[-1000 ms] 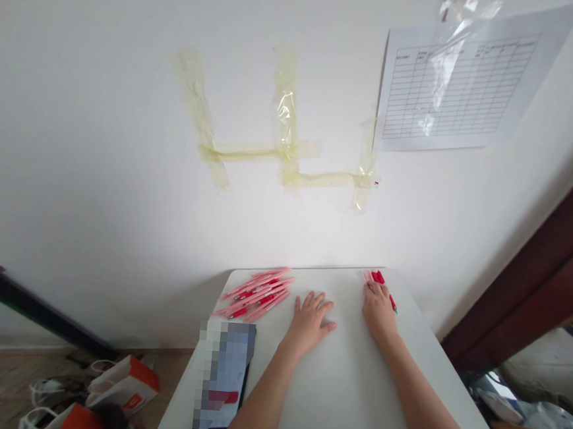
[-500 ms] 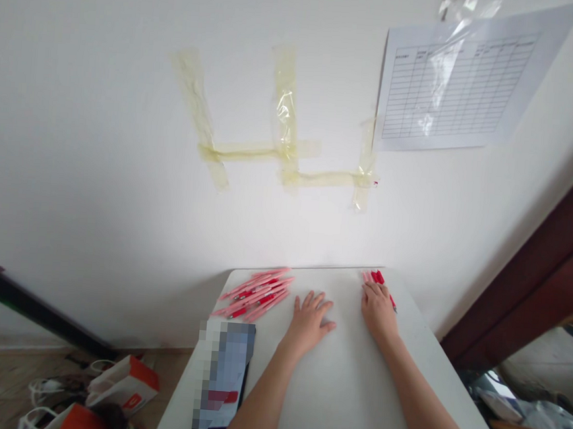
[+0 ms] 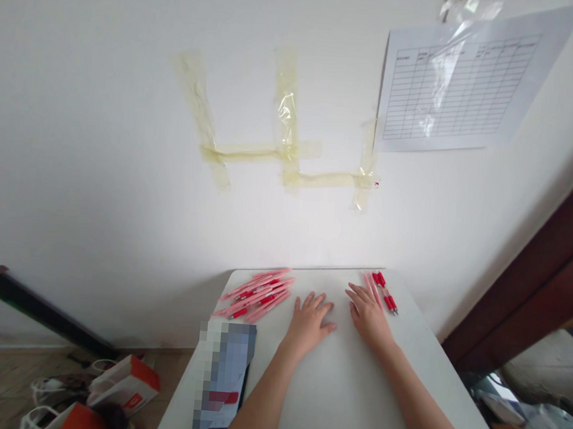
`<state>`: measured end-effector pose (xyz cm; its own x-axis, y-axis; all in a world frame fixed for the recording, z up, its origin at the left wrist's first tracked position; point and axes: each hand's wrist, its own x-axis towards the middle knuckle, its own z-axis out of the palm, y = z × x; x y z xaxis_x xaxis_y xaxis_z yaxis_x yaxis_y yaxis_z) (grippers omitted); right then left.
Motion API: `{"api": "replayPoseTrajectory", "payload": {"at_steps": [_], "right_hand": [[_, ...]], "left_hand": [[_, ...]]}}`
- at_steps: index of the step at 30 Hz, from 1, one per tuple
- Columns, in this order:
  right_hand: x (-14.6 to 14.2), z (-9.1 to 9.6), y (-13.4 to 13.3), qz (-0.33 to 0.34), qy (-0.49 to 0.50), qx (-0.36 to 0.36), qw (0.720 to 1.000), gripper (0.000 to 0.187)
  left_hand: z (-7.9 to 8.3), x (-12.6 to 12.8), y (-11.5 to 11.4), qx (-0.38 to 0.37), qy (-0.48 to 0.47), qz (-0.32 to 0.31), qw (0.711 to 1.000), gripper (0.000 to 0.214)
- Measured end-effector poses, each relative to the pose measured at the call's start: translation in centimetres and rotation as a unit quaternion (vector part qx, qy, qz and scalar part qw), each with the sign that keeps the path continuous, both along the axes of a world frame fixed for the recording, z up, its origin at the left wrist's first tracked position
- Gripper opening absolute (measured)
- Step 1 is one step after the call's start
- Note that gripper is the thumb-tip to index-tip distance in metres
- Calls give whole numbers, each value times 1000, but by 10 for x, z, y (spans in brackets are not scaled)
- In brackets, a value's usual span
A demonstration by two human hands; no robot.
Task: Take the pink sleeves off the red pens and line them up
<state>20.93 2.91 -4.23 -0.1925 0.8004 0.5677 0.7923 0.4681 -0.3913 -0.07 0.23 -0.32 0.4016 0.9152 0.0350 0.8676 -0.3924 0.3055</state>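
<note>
My left hand (image 3: 310, 321) lies flat on the white table (image 3: 342, 391), fingers spread, holding nothing. A pile of several pink and red pens (image 3: 256, 293) lies just to its left near the table's far edge. My right hand (image 3: 368, 311) rests open on the table, fingers stretched toward the wall. A few red pens (image 3: 384, 292) lie right beside its fingertips at the far right; the hand holds none of them.
A phone or tablet (image 3: 222, 378) lies on the table's left edge. The white wall behind carries yellowed tape strips (image 3: 281, 154) and a printed table sheet (image 3: 455, 82). Bags and orange-white boxes (image 3: 124, 383) sit on the floor at left. A dark wooden door frame (image 3: 539, 281) stands at right.
My right hand has slid left off the red pens at the far right, which now lie uncovered beside it. My left hand has not moved.
</note>
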Motion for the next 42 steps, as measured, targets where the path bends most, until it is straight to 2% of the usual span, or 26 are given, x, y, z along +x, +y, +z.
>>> {"api": "replayPoseTrajectory", "payload": {"at_steps": [7, 11, 15, 19, 23, 31, 42], "right_hand": [[-7, -12, -1, 39, -9, -85, 996, 43], [-6, -11, -2, 40, 5, -99, 994, 43], [-4, -9, -2, 41, 2, -106, 994, 43], [-3, -10, -1, 41, 6, -103, 994, 42], [-2, -11, 0, 38, 10, -105, 994, 41], [-2, -9, 0, 42, 8, -109, 993, 42], [-3, -8, -1, 37, 14, -115, 993, 42]], "left_hand": [[-1, 0, -1, 19, -7, 18, 1000, 51], [3, 0, 0, 45, -10, 50, 998, 44], [15, -8, 4, 116, 3, 163, 980, 42], [27, -24, 7, 177, 47, 302, 936, 37], [26, -39, 12, 202, 85, 377, 900, 36], [11, -47, 22, 214, 104, 392, 889, 36], [5, -52, 29, 225, 103, 376, 893, 39]]}}
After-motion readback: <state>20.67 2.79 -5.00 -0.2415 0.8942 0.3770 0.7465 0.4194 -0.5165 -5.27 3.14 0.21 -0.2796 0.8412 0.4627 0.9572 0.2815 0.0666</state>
